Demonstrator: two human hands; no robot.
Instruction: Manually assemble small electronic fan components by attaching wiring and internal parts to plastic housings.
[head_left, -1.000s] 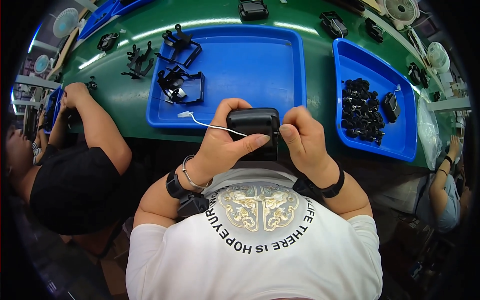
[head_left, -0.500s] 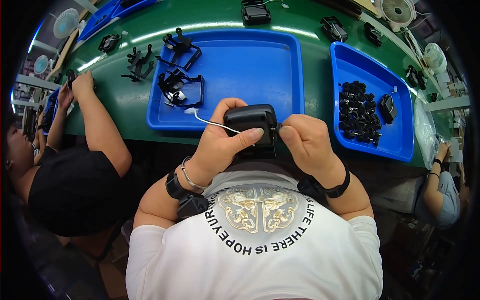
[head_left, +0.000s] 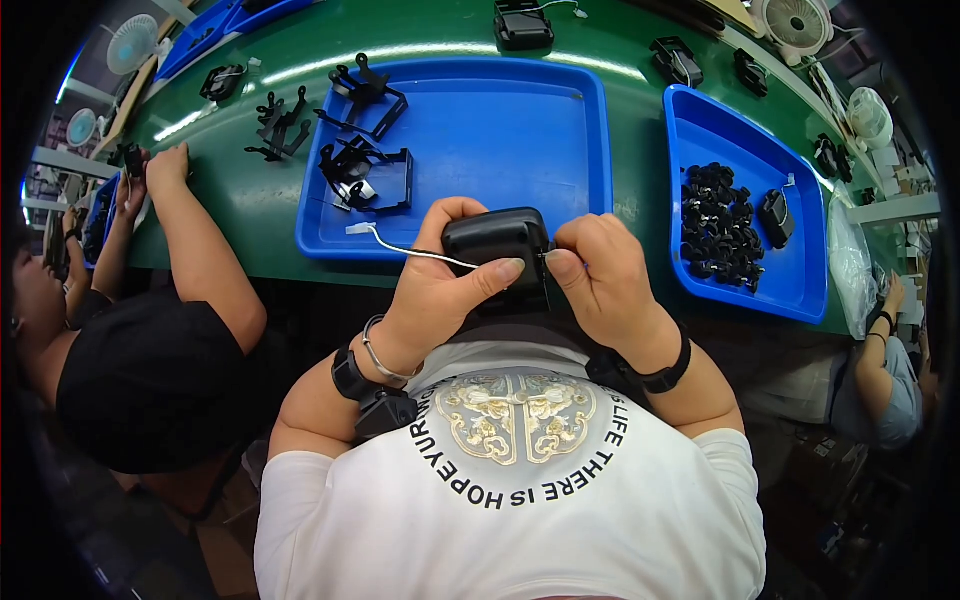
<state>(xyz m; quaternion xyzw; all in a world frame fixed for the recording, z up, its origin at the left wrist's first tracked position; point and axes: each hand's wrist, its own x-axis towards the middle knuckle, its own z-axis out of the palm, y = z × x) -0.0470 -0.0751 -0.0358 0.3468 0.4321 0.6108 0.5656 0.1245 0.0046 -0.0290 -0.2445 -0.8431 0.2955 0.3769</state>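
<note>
My left hand [head_left: 440, 270] is closed around a rounded black plastic housing [head_left: 490, 236], thumb along its near face. From the housing a white cable [head_left: 408, 246] runs left to a small white plug [head_left: 360, 229] over the tray's near edge. At the housing's right side, my right hand [head_left: 612, 275] pinches with thumb and forefinger; whatever sits between the fingertips is too small and covered to name. A black bracket edge shows beneath the housing. Beyond my hands lies a blue tray [head_left: 500, 130] with black U-shaped brackets [head_left: 368, 176] at its left side.
On the right, another blue tray [head_left: 800, 285] holds many small black knobs [head_left: 718, 225] and a black housing [head_left: 775, 218]. Another bracket [head_left: 277, 125] lies on the green table [head_left: 235, 225]. More black units [head_left: 523, 25] stand farther back. A co-worker's arm [head_left: 205, 235] reaches in at left.
My right hand has turned at the housing's side, its fingers rising and shifting slightly left. The white plug has swung left and a little lower. My left hand keeps its hold.
</note>
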